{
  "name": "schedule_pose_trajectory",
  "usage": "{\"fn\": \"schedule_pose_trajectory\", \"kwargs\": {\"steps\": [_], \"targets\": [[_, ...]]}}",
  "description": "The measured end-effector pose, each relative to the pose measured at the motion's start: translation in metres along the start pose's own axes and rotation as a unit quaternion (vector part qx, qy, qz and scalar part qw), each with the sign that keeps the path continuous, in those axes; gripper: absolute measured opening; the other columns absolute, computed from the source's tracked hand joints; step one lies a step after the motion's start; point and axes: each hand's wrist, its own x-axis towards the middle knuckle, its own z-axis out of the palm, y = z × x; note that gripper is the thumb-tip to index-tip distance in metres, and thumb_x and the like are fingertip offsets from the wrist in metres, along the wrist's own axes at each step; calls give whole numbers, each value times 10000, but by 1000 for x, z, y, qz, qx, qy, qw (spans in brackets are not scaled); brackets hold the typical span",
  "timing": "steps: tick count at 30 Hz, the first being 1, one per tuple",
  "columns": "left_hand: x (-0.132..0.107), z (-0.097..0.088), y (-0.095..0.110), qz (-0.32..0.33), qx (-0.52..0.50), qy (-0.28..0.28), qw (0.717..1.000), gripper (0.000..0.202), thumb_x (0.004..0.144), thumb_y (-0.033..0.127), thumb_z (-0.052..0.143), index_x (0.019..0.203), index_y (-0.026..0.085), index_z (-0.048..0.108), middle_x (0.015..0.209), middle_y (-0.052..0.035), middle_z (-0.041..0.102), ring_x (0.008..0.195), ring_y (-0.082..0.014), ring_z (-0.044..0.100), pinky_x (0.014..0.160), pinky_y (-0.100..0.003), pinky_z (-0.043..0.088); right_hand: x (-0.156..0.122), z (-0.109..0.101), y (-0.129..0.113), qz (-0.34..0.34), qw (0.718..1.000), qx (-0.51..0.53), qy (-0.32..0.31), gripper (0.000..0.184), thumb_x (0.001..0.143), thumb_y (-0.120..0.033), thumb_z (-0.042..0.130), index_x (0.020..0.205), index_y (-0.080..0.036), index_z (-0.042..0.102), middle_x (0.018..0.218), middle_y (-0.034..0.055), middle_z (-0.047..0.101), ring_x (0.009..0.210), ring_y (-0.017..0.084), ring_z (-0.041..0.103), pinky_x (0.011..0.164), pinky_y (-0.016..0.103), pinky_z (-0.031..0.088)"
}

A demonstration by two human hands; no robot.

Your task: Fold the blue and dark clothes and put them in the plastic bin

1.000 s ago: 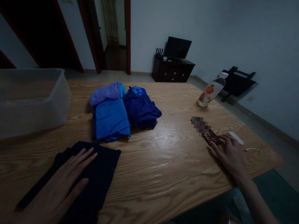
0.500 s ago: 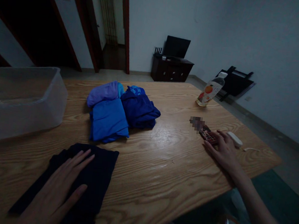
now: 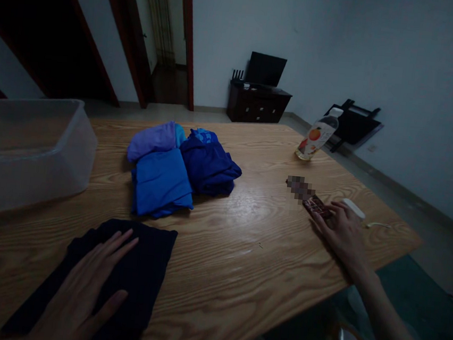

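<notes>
A folded dark navy garment (image 3: pixel 142 269) lies at the near left of the table, and my left hand (image 3: pixel 83 284) rests flat on it with fingers stretched out. At the right, my right hand (image 3: pixel 343 229) has its thumb and fingers around the near end of a flat, dark, phone-shaped object (image 3: pixel 316 205) with a reddish pattern. Its far part is blurred out. Beyond the navy garment sit a folded bright blue garment (image 3: pixel 163 182), a rolled purple one (image 3: pixel 153 140) and a bunched dark blue one (image 3: pixel 208 165).
A clear plastic bin (image 3: pixel 76 150) stands at the left on the wooden table (image 3: pixel 216 281). Toward the right edge are a drink bottle (image 3: pixel 316 138), a white oblong case (image 3: pixel 353 208) and a short white cord (image 3: pixel 378 225). A TV (image 3: pixel 265 69) on a cabinet stands across the room.
The view has shifted slightly, moving things a little left in the picture. Both hands keep their places on the navy garment and the phone-shaped object.
</notes>
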Motion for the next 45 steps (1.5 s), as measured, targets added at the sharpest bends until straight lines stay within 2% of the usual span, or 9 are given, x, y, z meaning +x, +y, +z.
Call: {"fn": "schedule_pose_trajectory", "kwargs": {"steps": [6, 12, 15, 20, 30, 36, 41, 45], "targets": [[0, 2, -2, 2, 1, 0, 1000, 710, 1058, 627, 450, 1704, 390, 277, 1762, -48, 373, 1625, -351, 342, 1336, -589, 241, 1, -2, -1, 3, 1000, -14, -7, 529, 998, -711, 572, 1171, -221, 675, 1381, 206, 642, 1323, 397, 590, 1135, 545, 458], [1, 2, 0, 0, -4, 4, 1000, 703, 1069, 661, 400, 1702, 383, 273, 1763, -52, 364, 1620, -350, 345, 1324, -616, 257, 1, -1, -1, 0, 1000, -7, -5, 557, 979, -734, 571, 1180, -228, 691, 1379, 202, 652, 1316, 427, 599, 1115, 606, 469], [1, 2, 1, 4, -5, 6, 1000, 697, 1071, 652, 402, 1704, 394, 265, 1765, -44, 360, 1621, -355, 341, 1325, -625, 252, 1, -2, -3, -8, 1000, -5, -5, 537, 987, -730, 564, 1151, -233, 683, 1392, 202, 645, 1323, 423, 601, 1118, 593, 468], [1, 1, 1, 6, -3, 2, 1000, 696, 1069, 644, 404, 1706, 403, 257, 1763, -35, 361, 1619, -354, 343, 1324, -627, 253, 0, -4, -6, -2, 1000, 1, 25, 560, 988, -715, 588, 1223, -213, 667, 1397, 210, 645, 1336, 425, 596, 1128, 581, 463], [1, 3, -2, 10, 4, 6, 1000, 715, 1063, 654, 403, 1714, 401, 251, 1761, -35, 368, 1611, -371, 357, 1302, -654, 283, -1, -3, -3, 2, 1000, -4, 17, 586, 980, -719, 605, 1217, -187, 674, 1341, 225, 665, 1284, 427, 624, 1095, 575, 494], [1, 0, 2, 2, -8, 14, 1000, 685, 1068, 658, 386, 1699, 418, 272, 1754, -20, 380, 1603, -354, 376, 1311, -631, 285, -1, -3, -3, -3, 1000, -2, 13, 548, 997, -699, 585, 1211, -199, 650, 1339, 217, 661, 1300, 416, 613, 1113, 569, 480], [1, 0, 4, -1, -7, 3, 1000, 698, 1065, 647, 407, 1705, 412, 256, 1764, -25, 361, 1615, -357, 353, 1312, -641, 275, -2, -3, -4, 17, 1000, -14, -15, 669, 973, -749, 571, 1329, -183, 600, 1297, 229, 675, 1244, 434, 636, 1052, 562, 507], [0, 2, 3, -3, -5, 6, 1000, 705, 1066, 654, 395, 1710, 409, 244, 1764, -33, 359, 1616, -358, 349, 1311, -642, 271, -2, 1, -3, 27, 999, -16, -25, 789, 953, -778, 556, 1428, -148, 553, 1347, 253, 651, 1270, 464, 628, 1053, 595, 514]]}}
